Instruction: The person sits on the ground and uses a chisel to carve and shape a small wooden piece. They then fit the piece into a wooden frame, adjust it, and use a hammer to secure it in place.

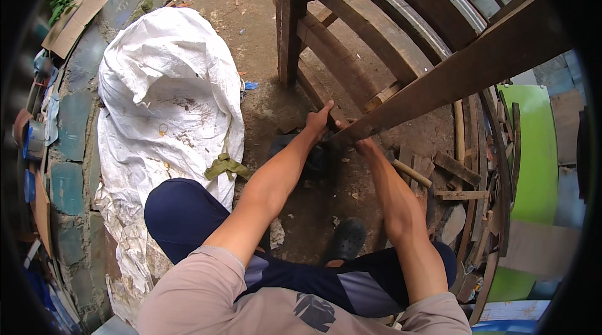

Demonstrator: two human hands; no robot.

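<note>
A dark brown wooden frame stands tilted before me, with several slats (351,40) between two thick posts. My left hand (318,120) is at the end of a lower slat (311,84), its fingers closed against the wood. Beside it, my right hand (362,144) wraps round the lower end of the long right post (451,84); fingertips show on the far side, and the rest is hidden. A dark object (307,156) lies under my left forearm, too shadowed to name. By my right wrist, a round wooden stick (412,174) juts out.
A large white woven sack (169,103) is spread at the left, with a green cloth (226,166) on its edge. Beyond it runs a block wall (69,141). Scrap wood (458,169) is piled at the right, near a green panel (530,147). My dark clog (347,238) rests on the dirt floor.
</note>
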